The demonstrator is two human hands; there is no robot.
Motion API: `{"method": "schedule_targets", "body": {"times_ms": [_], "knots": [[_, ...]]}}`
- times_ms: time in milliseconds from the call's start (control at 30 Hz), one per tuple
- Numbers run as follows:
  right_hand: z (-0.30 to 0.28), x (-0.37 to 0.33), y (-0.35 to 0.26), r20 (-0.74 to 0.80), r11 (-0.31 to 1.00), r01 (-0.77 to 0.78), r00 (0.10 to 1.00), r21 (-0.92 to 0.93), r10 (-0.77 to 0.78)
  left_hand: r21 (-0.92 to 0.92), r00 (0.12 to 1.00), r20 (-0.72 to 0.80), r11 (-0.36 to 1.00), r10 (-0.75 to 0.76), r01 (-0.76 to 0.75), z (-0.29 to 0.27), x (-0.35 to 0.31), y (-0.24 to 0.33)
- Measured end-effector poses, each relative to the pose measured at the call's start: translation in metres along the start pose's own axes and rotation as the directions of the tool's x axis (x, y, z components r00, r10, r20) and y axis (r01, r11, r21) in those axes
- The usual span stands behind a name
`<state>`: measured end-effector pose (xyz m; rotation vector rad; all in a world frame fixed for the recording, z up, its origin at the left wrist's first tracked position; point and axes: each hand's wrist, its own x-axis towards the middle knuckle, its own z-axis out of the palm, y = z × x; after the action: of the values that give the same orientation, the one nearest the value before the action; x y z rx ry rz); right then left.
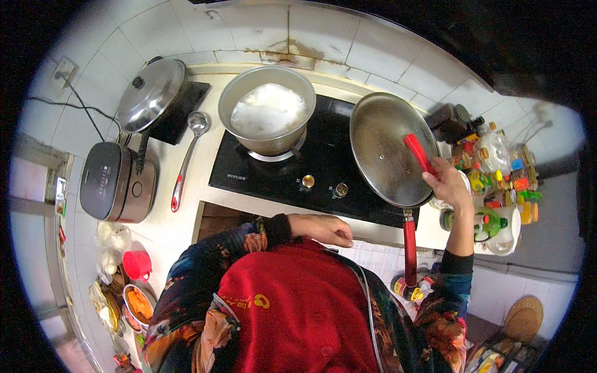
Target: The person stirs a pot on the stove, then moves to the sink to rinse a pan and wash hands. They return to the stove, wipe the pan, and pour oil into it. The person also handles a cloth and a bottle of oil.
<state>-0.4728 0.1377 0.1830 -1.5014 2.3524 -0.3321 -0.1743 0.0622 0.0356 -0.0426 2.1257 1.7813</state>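
At the right burner, my right hand [449,183] has its thumb and fingers closed on the red handle [419,153] of a glass lid [377,133]. The lid lies over a frying pan, whose long red handle [409,248] points toward me. My left hand [322,230] is held in front of my body by the stove's near edge, fingers curled, with nothing visible in it. On the left burner stands a deep metal pot [233,99] with white foam [270,112] nearly covering its contents. A flame shows under this pot.
Left of the black stove [249,171] lie a red-handled ladle [186,158], a rice cooker [118,183] and a lidded pan [152,93]. Bottles and jars [497,168] crowd the right side. A bowl of orange pieces [138,304] and a red cup [137,265] sit lower left.
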Motion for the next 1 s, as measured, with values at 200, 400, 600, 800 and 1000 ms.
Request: {"method": "schedule_targets", "body": {"times_ms": [200,400,600,800,1000], "knots": [[0.034,0.043,0.031,0.054,0.998,0.051,0.997,-0.041,-0.049,-0.28,0.977,0.193,0.949,-0.093,0.146,0.028,0.056,0.018],[0.023,0.045,0.021,0.2,0.953,-0.133,0.977,0.274,0.079,-0.802,0.994,0.112,0.591,-0.005,0.094,0.06,0.112,0.019],[-0.009,0.025,0.023,0.136,0.854,-0.101,0.99,0.51,0.035,-0.957,0.978,-0.131,0.237,0.163,-0.168,0.074,0.145,0.038],[-0.072,-0.016,0.021,-0.014,0.729,-0.09,0.991,0.679,0.135,-0.943,0.952,-0.28,0.22,-0.123,-0.249,0.084,0.145,0.054],[-0.098,-0.05,0.033,-0.091,0.758,-0.037,0.988,0.651,0.126,-0.889,0.891,-0.44,0.193,-0.11,-0.415,0.076,0.131,0.069]]}}
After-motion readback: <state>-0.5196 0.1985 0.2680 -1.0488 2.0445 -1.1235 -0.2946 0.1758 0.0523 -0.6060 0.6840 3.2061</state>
